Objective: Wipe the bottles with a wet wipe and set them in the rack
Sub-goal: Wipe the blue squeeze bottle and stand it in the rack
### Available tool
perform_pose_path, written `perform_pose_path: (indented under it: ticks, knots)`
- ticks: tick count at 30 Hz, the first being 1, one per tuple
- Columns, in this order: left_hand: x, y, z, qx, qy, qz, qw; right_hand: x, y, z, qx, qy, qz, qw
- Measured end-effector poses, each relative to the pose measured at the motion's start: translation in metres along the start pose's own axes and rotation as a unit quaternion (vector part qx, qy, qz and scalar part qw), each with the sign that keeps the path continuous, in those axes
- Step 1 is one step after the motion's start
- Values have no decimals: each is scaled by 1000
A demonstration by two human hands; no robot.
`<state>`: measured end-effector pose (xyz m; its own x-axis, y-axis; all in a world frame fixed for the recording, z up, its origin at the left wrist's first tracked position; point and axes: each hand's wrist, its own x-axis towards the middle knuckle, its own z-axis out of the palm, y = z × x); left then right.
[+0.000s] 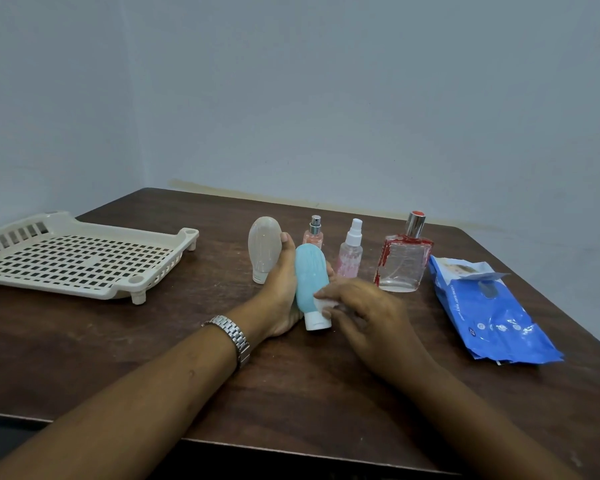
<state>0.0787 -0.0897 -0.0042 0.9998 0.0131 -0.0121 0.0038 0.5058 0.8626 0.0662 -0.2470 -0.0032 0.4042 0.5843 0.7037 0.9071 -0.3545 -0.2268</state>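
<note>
1. Presently, the left hand (281, 296) grips the blue bottle (309, 271), fingers curled behind it and thumb along its side. The bottle is tilted, white cap nearest the person.
2. The right hand (364, 306) has its fingertips pinching a white wipe (323, 304) against the bottle just above the cap.
3. The rack (187, 235) sits on the table (153, 341), well apart at left.
4. A grey bottle (262, 247), pink sprayer (314, 233), clear sprayer (351, 251) and perfume bottle (404, 261) stand behind the hands.
5. A wipes pack (492, 317) lies at right.

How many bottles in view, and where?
5. Blue bottle held in the left hand, right hand pressing a wet wipe on it; beige bottle, small pink sprayer, white-capped spray bottle, red perfume bottle stand behind. The rack holds none.
</note>
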Motion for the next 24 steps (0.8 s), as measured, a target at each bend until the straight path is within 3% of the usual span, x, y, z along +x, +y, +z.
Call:
perform_pose_path:
  ticks: [5, 10, 15, 20, 24]
  knots:
    - [1, -1, 1, 4, 2, 2, 1000, 5, 7, 0, 20, 36, 37, 998]
    - [1, -1, 1, -6, -9, 8, 1000, -1, -2, -3, -26, -25, -45, 998]
    - [-1, -1, -1, 5, -17, -3, 1000, 3, 1, 0, -25, 26, -18, 999]
    - [-3, 0, -2, 21, -28, -13, 999, -3, -2, -1, -50, -17, -64, 997]
    - [-3, -1, -1, 29, -31, -8, 999, 0, 1, -4, -34, 18, -19, 999]
